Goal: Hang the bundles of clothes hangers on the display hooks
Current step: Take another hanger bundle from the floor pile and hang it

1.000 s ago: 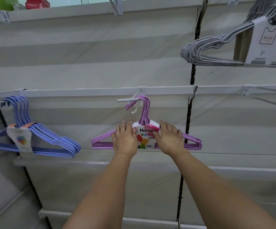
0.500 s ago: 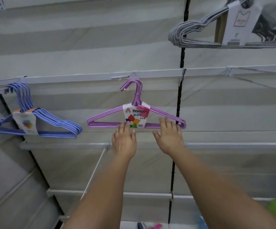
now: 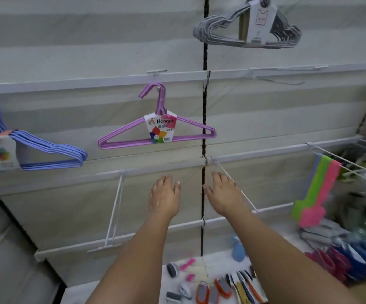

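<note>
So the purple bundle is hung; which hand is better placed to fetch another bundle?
Probably the right hand: it is open and nearer the stock at lower right. The left hand is open too, but farther away. Whether that stock includes hangers is unclear.

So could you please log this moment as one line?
purple hangers: hung on hook | left hand: open, empty | right hand: open, empty | both below hangers
</note>
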Demonstrator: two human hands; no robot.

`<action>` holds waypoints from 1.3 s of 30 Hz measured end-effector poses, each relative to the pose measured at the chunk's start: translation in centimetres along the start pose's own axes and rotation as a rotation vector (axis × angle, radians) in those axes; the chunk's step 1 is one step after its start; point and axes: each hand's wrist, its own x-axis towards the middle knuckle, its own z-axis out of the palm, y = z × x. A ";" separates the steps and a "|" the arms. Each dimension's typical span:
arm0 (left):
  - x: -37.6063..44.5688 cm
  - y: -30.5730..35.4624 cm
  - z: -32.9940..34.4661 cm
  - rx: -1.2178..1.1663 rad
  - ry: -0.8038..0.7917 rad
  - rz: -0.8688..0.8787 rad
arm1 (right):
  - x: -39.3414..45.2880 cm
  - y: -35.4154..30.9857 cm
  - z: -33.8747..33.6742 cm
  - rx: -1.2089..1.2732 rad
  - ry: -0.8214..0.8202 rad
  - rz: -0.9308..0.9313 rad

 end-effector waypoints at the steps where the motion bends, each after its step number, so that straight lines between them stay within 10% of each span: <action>1: -0.8 0.0 0.3 -0.004 -0.020 0.014 | -1.1 0.4 0.1 -0.004 0.006 0.022; 15: -11.2 6.9 9.9 -0.038 -0.324 0.257 | -16.6 12.7 1.1 -0.038 0.009 0.437; 39: -33.3 38.1 32.7 -0.104 -0.869 0.684 | -42.6 45.6 -6.1 0.107 0.097 1.223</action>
